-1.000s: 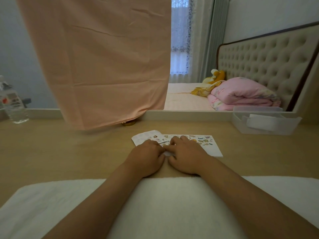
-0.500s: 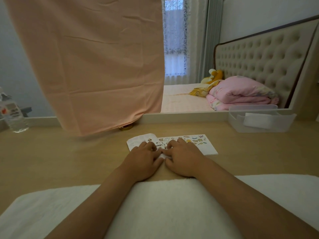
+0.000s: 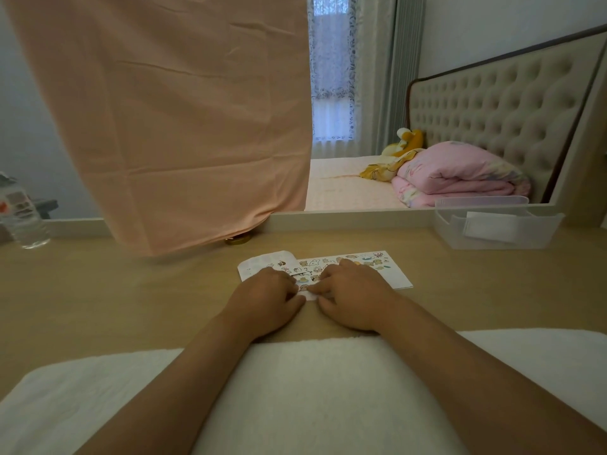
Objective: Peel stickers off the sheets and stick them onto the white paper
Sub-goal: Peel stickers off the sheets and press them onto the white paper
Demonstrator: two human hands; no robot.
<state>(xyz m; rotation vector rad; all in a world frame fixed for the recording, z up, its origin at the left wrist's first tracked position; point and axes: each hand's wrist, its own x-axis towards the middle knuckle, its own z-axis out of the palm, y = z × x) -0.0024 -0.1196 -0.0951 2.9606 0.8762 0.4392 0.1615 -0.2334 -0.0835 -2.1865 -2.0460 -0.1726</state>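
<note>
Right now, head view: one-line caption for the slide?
Left hand and right hand meet, fingers curled, on the near edge of a cartoon sticker sheet lying on a wooden desk.

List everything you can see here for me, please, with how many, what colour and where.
sticker sheets: small stack, count unclear, white with cartoon stickers, middle of table
table: one, light wood, under everything
cloth: one, peach, hanging at back left
water bottle: one, clear, far left
tray: one, clear plastic, back right, something white inside
towel: one, white, near edge of table
quilt: one, pink, folded on bed behind
left hand: one, on sheets, fingers curled, grip unclear
right hand: one, beside it on sheets, likewise
</note>
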